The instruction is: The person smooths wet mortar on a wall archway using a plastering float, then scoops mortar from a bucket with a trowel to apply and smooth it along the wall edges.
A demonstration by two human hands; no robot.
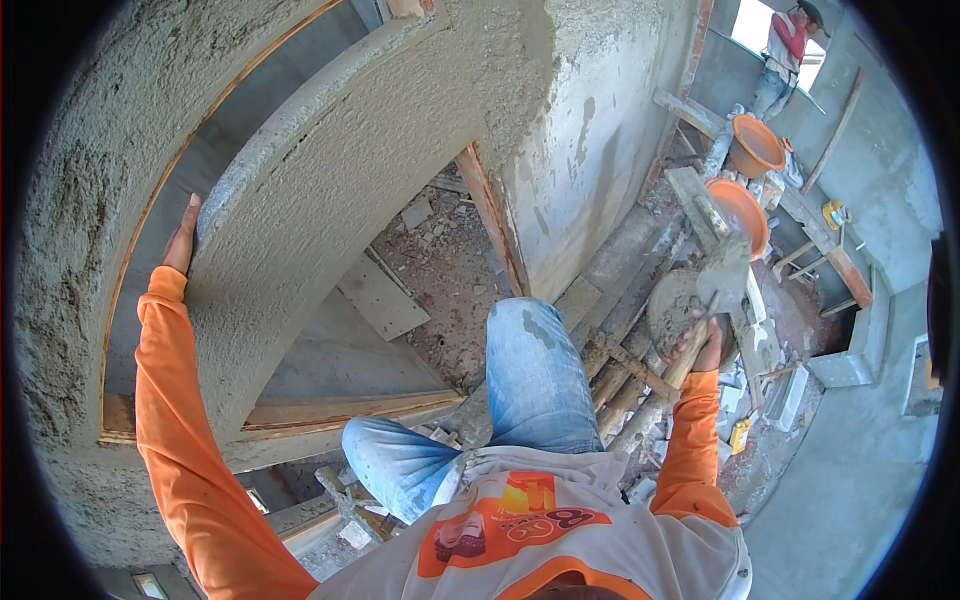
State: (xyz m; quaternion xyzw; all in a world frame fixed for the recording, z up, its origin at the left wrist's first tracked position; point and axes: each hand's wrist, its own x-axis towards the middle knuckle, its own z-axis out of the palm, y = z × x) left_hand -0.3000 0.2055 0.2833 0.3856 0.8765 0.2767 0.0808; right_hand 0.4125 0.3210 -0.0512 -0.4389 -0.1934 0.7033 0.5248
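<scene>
Two hands busy: left hand [182, 238] braces plastered arch [330, 170], right hand [703, 345] grips trowel [722, 272].

Left hand [182, 240] on arch rib [300, 200]; trowel [722, 275] right, tubs [745, 212] seemingly beyond.

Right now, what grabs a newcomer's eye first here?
The curved grey rough-plastered arch fills the upper left, with the left hand pressed flat against its edge. At right, the right hand grips a wooden-handled steel trowel loaded with wet mortar. Two round orange plastic basins sit beyond it, upper right.
</scene>
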